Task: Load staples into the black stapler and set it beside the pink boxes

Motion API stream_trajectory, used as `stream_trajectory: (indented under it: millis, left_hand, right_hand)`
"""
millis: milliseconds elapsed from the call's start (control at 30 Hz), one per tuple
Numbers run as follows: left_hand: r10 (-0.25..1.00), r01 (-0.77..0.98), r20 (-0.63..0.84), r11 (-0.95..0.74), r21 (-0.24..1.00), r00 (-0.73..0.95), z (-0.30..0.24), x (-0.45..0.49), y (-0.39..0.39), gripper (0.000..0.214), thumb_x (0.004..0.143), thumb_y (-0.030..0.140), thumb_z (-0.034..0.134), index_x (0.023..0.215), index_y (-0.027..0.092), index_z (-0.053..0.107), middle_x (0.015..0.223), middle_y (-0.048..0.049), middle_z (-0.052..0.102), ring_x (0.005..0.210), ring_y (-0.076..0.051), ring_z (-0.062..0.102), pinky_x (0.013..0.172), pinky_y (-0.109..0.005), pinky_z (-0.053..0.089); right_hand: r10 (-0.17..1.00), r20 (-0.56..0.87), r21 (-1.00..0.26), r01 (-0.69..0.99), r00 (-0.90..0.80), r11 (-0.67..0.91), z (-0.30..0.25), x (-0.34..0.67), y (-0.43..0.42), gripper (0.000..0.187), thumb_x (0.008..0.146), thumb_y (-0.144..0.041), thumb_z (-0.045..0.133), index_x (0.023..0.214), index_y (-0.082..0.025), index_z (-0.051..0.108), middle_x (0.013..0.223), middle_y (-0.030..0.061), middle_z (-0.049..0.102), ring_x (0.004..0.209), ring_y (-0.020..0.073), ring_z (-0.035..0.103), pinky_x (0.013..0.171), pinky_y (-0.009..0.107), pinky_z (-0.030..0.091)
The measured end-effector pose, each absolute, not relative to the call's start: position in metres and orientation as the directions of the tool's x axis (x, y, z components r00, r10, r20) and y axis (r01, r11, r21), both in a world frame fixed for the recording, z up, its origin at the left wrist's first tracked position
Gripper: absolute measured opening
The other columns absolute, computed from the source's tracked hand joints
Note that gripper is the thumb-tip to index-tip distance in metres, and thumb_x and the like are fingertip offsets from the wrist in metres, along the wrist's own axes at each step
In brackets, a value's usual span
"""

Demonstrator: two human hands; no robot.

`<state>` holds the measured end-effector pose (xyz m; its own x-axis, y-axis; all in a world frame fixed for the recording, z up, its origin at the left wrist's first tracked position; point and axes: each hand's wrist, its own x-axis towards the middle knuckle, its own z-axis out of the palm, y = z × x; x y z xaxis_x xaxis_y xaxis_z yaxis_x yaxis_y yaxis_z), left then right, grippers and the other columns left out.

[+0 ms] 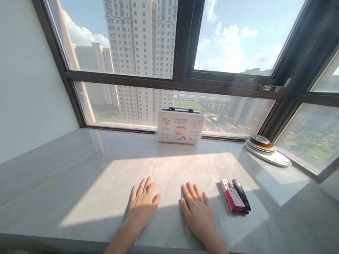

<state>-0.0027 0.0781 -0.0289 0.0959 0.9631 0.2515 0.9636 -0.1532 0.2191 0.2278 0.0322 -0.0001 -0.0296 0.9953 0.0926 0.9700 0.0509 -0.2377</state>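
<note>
My left hand point(142, 204) rests palm down on the grey marble-look sill point(99, 199), fingers stretched out and holding nothing. To its right, my right hand point(197, 210) lies flat as well, fingers a little apart and nothing in them. Just right of that hand is a small pink and white box point(232, 196), lying at a slant. Alongside the box, touching or nearly so, lies a black stapler-like object point(241, 195). Farther back, a white carry case point(180, 127) with cartoon prints and a dark handle stands upright against the window.
A stack of round plates or discs point(266, 148) sits in the back right corner by the window frame point(178, 84). On the left a white wall point(29, 77) borders the sill. The sill's front edge point(61, 238) runs below my wrists. Sunlight patches and shadows cross the surface.
</note>
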Motion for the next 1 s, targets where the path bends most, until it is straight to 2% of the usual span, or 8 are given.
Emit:
stream_trajectory:
  millis: [167, 400, 667, 833, 1000]
  left_hand:
    - [0.954, 0.972, 0.285, -0.152, 0.179, 0.096, -0.027, 0.0, 0.072, 0.053, 0.099, 0.039, 0.042, 0.151, 0.029, 0.047, 0.168, -0.0008, 0.029, 0.157, -0.024, 0.019, 0.128, -0.052, 0.01]
    - [0.959, 0.972, 0.269, -0.144, 0.184, 0.092, -0.021, 0.003, 0.074, 0.056, 0.099, 0.039, 0.041, 0.155, 0.032, 0.042, 0.168, -0.0001, 0.03, 0.156, -0.027, 0.022, 0.126, -0.057, 0.01]
    - [0.961, 0.968, 0.249, -0.173, 0.184, 0.124, -0.015, 0.007, 0.092, 0.056, 0.101, 0.044, 0.036, 0.155, 0.031, 0.042, 0.168, -0.0023, 0.031, 0.156, -0.03, 0.021, 0.123, -0.063, 0.012]
    - [0.95, 0.956, 0.265, -0.221, 0.191, 0.167, -0.016, 0.009, 0.096, 0.056, 0.102, 0.042, 0.035, 0.155, 0.026, 0.044, 0.166, -0.0022, 0.034, 0.155, -0.03, 0.023, 0.125, -0.054, 0.015]
    - [0.929, 0.951, 0.317, -0.255, 0.176, 0.191, -0.012, 0.01, 0.092, 0.052, 0.101, 0.038, 0.038, 0.149, 0.025, 0.051, 0.16, -0.0028, 0.046, 0.15, -0.028, 0.033, 0.125, -0.047, 0.02]
  right_hand:
    - [0.994, 0.104, -0.24, 0.969, -0.034, 0.058, 0.0, 0.228, 0.032, 0.058, 0.106, -0.05, 0.024, 0.162, -0.035, 0.029, 0.17, -0.0036, 0.019, 0.159, 0.0238, 0.011, 0.126, 0.048, 0.008]
    - [0.993, 0.11, -0.237, 0.969, -0.038, 0.063, -0.002, 0.228, 0.032, 0.059, 0.105, -0.05, 0.024, 0.162, -0.034, 0.031, 0.17, -0.0038, 0.022, 0.159, 0.0242, 0.012, 0.126, 0.049, 0.008]
    - [0.992, 0.122, -0.239, 0.969, -0.038, 0.066, -0.003, 0.229, 0.031, 0.058, 0.106, -0.05, 0.025, 0.161, -0.034, 0.031, 0.17, -0.0032, 0.022, 0.158, 0.0243, 0.013, 0.126, 0.049, 0.009]
    - [0.991, 0.128, -0.244, 0.967, -0.037, 0.068, -0.003, 0.229, 0.031, 0.058, 0.106, -0.05, 0.024, 0.161, -0.035, 0.032, 0.17, -0.0031, 0.023, 0.158, 0.0236, 0.013, 0.126, 0.048, 0.009]
    - [0.993, 0.117, -0.241, 0.969, -0.032, 0.06, -0.004, 0.228, 0.033, 0.058, 0.106, -0.05, 0.025, 0.161, -0.035, 0.031, 0.17, -0.0033, 0.022, 0.158, 0.0239, 0.012, 0.126, 0.049, 0.007]
